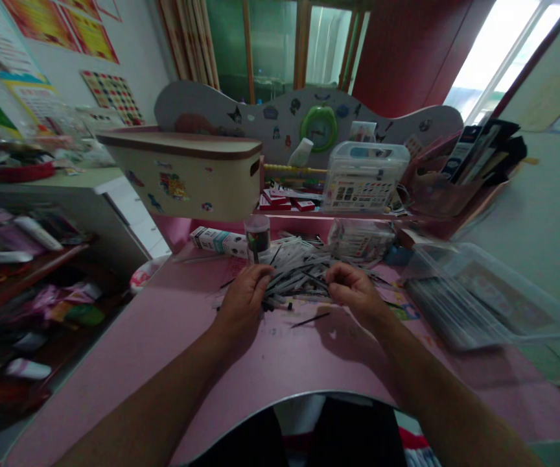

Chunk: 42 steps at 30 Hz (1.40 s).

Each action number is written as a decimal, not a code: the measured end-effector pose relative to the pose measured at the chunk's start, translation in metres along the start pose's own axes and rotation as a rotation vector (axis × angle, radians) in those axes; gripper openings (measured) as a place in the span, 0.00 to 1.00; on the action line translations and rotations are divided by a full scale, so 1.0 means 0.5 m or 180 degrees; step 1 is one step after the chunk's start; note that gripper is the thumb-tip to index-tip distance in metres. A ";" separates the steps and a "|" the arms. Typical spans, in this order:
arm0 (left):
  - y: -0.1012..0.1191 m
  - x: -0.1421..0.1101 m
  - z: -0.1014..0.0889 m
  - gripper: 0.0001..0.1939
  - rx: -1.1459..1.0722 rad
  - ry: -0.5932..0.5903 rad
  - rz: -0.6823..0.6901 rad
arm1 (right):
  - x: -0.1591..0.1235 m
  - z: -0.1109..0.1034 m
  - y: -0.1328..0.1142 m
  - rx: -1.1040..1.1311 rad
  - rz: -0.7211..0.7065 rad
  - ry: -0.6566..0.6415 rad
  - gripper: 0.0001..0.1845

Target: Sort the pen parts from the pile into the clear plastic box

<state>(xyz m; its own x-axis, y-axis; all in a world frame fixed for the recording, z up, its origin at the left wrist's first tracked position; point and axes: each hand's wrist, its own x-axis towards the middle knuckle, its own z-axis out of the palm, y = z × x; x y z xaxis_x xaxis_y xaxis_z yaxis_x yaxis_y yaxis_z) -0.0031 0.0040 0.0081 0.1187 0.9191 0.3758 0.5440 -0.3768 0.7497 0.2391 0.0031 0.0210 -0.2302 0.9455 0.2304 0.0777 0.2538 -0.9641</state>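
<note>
A loose pile of thin whitish sticks, which look like pen refills or slim tubes, lies on the pink desk. My left hand is closed at the pile's left edge. From its fingertips a thin dark stick seems to point up. At the right edge of the pile, my right hand has thumb and forefinger pressed together. A slim dark rod runs up to those fingertips; whether it is gripped is hard to see. Between the hands, nearer to me, lies a separate dark stick.
A clear cup and a long printed box stand behind the pile. Right of it are a clear packet and a transparent plastic bin. A lidded cream box and a clear case occupy the shelf.
</note>
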 end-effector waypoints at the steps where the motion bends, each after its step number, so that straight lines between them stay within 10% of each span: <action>1: 0.000 0.000 0.000 0.13 0.0012 -0.0008 0.0000 | 0.002 -0.006 -0.001 0.0243 0.0071 0.0153 0.06; 22: -0.017 0.012 -0.010 0.13 0.0650 0.0102 0.0635 | 0.012 -0.055 -0.014 -0.0047 0.0442 0.0174 0.04; 42: -0.011 0.001 -0.002 0.11 0.0544 -0.0254 0.0756 | -0.006 -0.014 -0.007 0.2052 0.0942 -0.0521 0.30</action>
<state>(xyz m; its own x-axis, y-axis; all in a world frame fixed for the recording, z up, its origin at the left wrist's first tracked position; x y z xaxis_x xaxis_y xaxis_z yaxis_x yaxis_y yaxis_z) -0.0066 0.0066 0.0048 0.3204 0.8163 0.4807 0.6243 -0.5636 0.5410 0.2464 0.0006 0.0244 -0.4341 0.9005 -0.0263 -0.4160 -0.2263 -0.8807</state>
